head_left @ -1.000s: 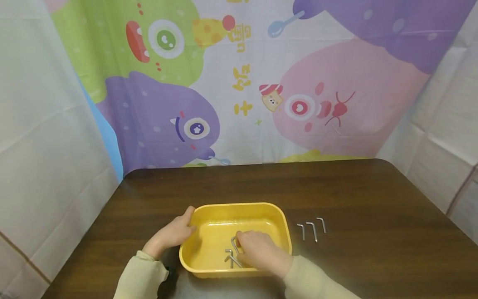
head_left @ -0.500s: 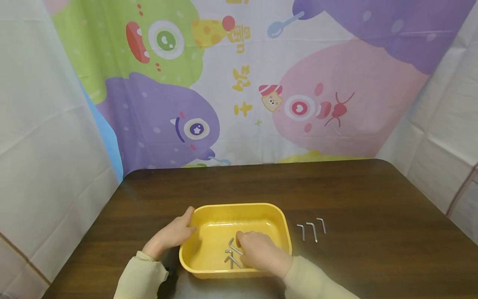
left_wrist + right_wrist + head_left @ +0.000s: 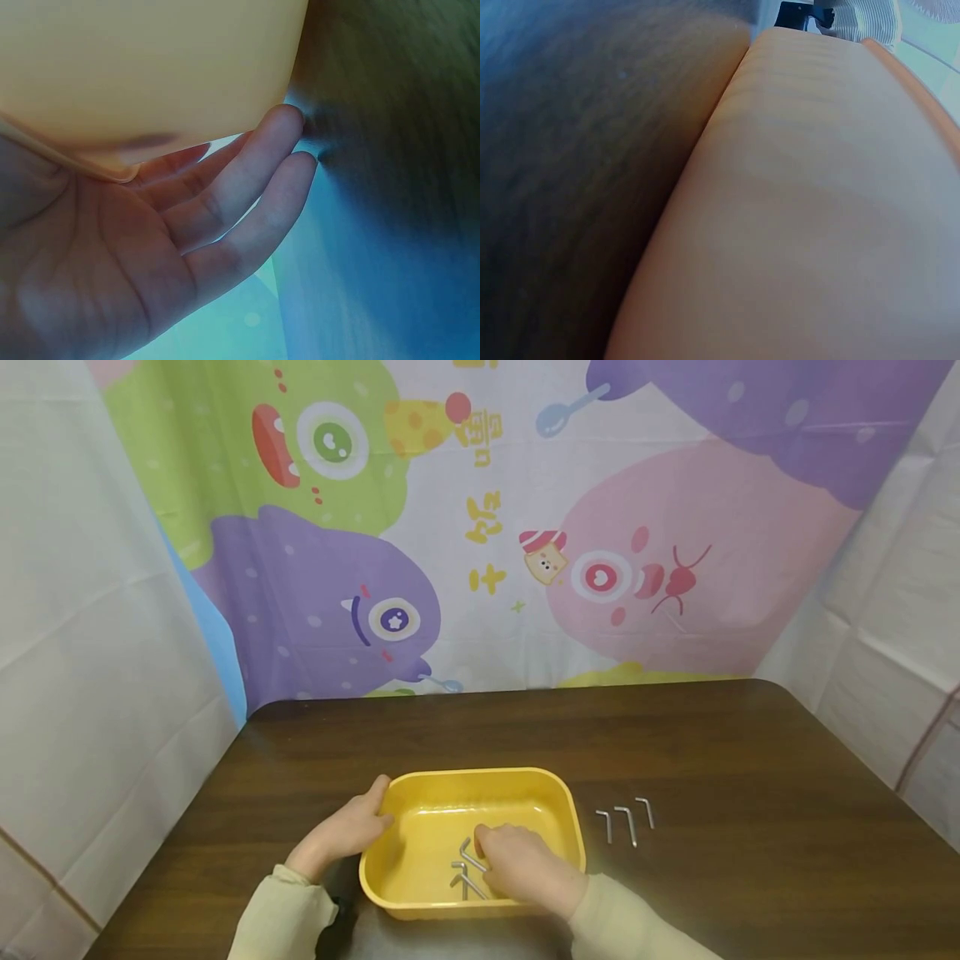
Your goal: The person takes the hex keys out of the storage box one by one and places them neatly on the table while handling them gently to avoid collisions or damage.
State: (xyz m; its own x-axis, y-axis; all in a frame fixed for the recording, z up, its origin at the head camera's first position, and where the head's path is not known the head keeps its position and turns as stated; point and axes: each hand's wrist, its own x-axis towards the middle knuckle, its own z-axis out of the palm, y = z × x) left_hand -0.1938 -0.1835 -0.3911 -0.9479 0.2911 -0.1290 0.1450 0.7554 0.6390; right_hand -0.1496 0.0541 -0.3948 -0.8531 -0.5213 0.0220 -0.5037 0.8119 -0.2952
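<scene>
My left hand (image 3: pixel 347 831) grips the left side of a yellow plastic bin (image 3: pixel 480 770), thumb over the rim and fingers (image 3: pixel 247 169) along the outside wall. My right hand (image 3: pixel 525 862) reaches over the near right side into the bin, knuckles up. Its fingertips are mostly hidden, and I cannot tell whether they pinch anything. One L-shaped hex key (image 3: pixel 472 856) lies right beside these fingers, its long end running up to the hand. Two more hex keys (image 3: pixel 464 881) lie crossed near the front wall. In the right wrist view the bin's outer wall (image 3: pixel 795 210) fills most of the picture.
Three more hex keys (image 3: pixel 626 823) lie in a loose row on the dark wooden table (image 3: pixel 712 752), right of the bin. A cartoon-printed cloth (image 3: pixel 487 635) hangs behind the table, and pale cloths (image 3: pixel 97 635) hang at both sides.
The hex key beside my right hand has tipped over from a steeper angle to a flatter one. My right fingers have shifted slightly; the left hand and bin stay put.
</scene>
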